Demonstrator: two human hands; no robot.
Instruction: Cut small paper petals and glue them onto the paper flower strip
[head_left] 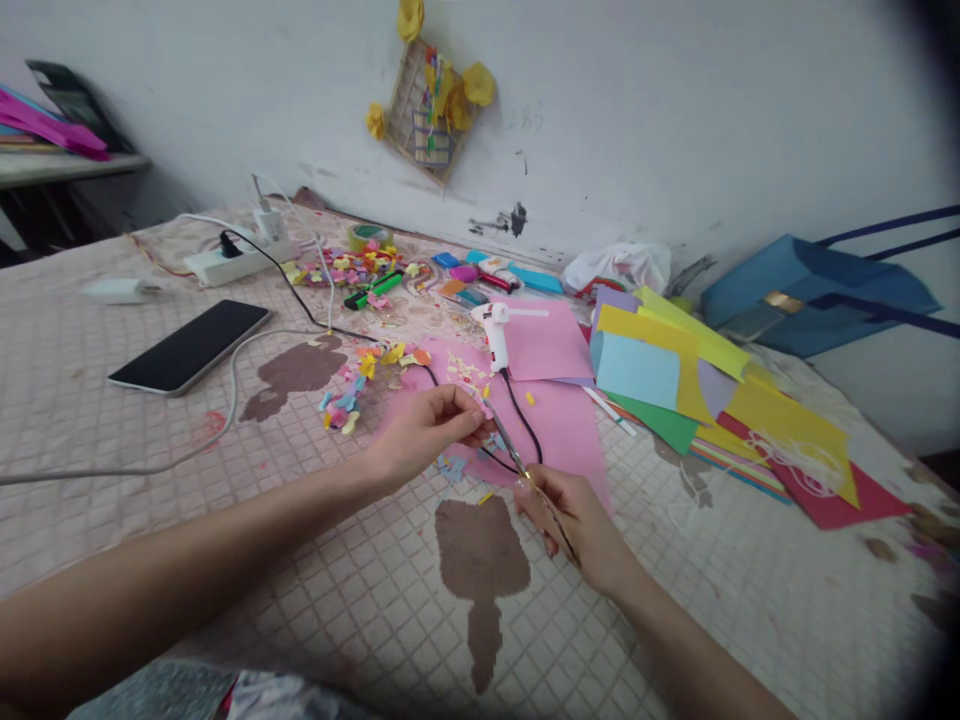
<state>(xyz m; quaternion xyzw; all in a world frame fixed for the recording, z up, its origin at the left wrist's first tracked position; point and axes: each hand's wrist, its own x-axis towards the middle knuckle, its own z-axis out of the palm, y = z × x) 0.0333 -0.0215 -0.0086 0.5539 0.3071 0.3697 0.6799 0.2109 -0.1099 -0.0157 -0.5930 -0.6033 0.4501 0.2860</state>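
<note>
My left hand is closed in a pinch over the pink sheet; whatever lies between its fingertips is too small to make out. In my right hand is a slim tool with a silvery front and a dark, patterned rear. Its tip points up and left, close to my left fingertips. Just beyond both hands, a white glue gun rests on pink paper, its black cord curving down behind the tool. Small paper bits are scattered there. Left of my left hand lies a curved string of colourful paper pieces.
A phone and white power strip lie left, with cables crossing the table. Further back are more paper pieces, a green cutter and tape. Coloured sheets and a blue bag are right.
</note>
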